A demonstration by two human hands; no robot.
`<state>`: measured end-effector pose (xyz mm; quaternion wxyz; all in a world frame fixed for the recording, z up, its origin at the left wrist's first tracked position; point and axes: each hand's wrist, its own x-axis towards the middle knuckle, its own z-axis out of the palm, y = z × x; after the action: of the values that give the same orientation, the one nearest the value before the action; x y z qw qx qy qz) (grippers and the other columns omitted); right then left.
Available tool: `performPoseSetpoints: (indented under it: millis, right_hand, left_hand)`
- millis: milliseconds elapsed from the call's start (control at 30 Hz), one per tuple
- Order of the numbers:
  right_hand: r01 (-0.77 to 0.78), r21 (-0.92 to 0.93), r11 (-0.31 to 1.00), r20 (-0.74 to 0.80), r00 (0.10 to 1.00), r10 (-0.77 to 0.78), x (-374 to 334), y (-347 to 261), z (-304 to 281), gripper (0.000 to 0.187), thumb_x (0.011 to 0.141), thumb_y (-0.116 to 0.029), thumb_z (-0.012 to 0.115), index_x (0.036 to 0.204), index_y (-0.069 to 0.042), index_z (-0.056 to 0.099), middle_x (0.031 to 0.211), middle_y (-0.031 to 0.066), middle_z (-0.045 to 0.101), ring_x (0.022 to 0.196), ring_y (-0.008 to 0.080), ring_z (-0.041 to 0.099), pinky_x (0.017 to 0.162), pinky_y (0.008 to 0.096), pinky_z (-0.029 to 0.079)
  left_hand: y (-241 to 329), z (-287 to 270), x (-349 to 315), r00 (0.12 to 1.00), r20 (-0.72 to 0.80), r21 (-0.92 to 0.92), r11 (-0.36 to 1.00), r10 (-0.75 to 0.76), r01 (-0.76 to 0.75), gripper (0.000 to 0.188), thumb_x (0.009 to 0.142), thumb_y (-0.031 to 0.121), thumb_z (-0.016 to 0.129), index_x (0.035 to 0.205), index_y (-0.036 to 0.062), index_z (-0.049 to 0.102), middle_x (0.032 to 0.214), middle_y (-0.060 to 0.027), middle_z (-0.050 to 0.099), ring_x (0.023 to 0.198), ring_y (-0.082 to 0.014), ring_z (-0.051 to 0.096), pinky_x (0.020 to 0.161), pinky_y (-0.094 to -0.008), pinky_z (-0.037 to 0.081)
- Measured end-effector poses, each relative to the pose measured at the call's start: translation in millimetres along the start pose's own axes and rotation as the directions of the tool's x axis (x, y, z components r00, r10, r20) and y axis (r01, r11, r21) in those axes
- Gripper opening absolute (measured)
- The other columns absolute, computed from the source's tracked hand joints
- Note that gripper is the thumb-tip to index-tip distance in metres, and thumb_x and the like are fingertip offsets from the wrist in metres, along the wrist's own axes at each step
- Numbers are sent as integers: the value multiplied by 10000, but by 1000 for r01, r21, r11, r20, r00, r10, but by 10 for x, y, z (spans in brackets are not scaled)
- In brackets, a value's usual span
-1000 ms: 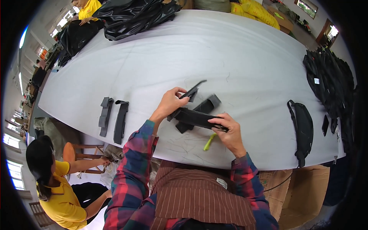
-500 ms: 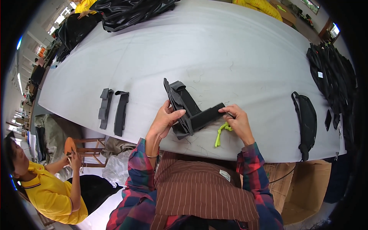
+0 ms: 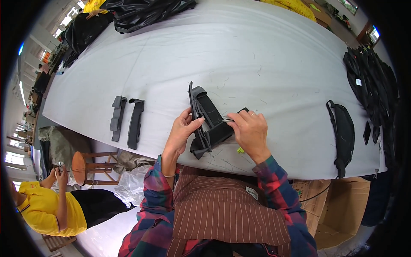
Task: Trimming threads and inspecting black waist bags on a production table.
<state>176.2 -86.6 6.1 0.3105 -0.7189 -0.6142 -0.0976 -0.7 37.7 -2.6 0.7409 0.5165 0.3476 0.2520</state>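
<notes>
My left hand (image 3: 182, 130) is closed around a bundle of black fabric straps (image 3: 199, 128), holding it upright over the table near its front edge. One wide black band (image 3: 220, 132) of it juts out to the right, under my right hand. My right hand (image 3: 250, 132) is closed on small thread snips (image 3: 227, 120); only their metal tip shows, close to the straps, and the rest is hidden in my fingers. A bit of bright yellow-green ribbon (image 3: 240, 150) shows below that hand. Two black fabric strips (image 3: 116, 118) (image 3: 135, 124) lie side by side to the left.
Loose threads are scattered on the white-covered table (image 3: 171, 55). A black pouch (image 3: 342, 137) and a heap of black pieces (image 3: 370, 81) lie at right; shiny black material (image 3: 145, 15) sits at the far left. Left, a person in yellow (image 3: 51, 210) stands near a wooden stool (image 3: 81, 168). An open carton (image 3: 342, 210) is lower right.
My right hand has moved left from the band's end to the middle of the straps, and the metal tip now shows. The bundle tilts more upright. The person in yellow has shifted left.
</notes>
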Motion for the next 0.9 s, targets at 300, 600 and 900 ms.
performPoseSetpoints:
  millis: [300, 600, 900]
  right_hand:
    - [-99, 93, 991, -145, 983, 112, 111, 81, 116, 104, 775, -171, 669, 878, -153, 669, 711, 26, 581, 665, 235, 557, 582, 366, 388]
    - [61, 161, 985, -86, 995, -48, 346, -211, 357, 168, 769, -176, 675, 930, -130, 661, 731, 27, 574, 697, 226, 560, 591, 358, 383]
    - [107, 185, 977, -59, 993, -98, 420, -308, 553, 159, 741, -167, 696, 887, -115, 662, 721, 41, 580, 689, 234, 567, 596, 367, 399]
  left_hand:
    - [176, -58, -140, 998, 55, 2, 1000, -8, 8, 702, 837, 123, 661, 1410, -27, 286, 1030, -73, 594, 865, -97, 533, 789, -245, 435]
    - [144, -117, -163, 999, 42, -2, 1000, -4, 4, 729, 826, 102, 667, 1420, -22, 264, 1019, -65, 591, 884, -95, 541, 783, -234, 434]
    - [111, -199, -158, 999, 19, 17, 999, 38, -39, 736, 803, 58, 681, 1414, -31, 278, 1015, -65, 585, 887, -95, 542, 787, -239, 437]
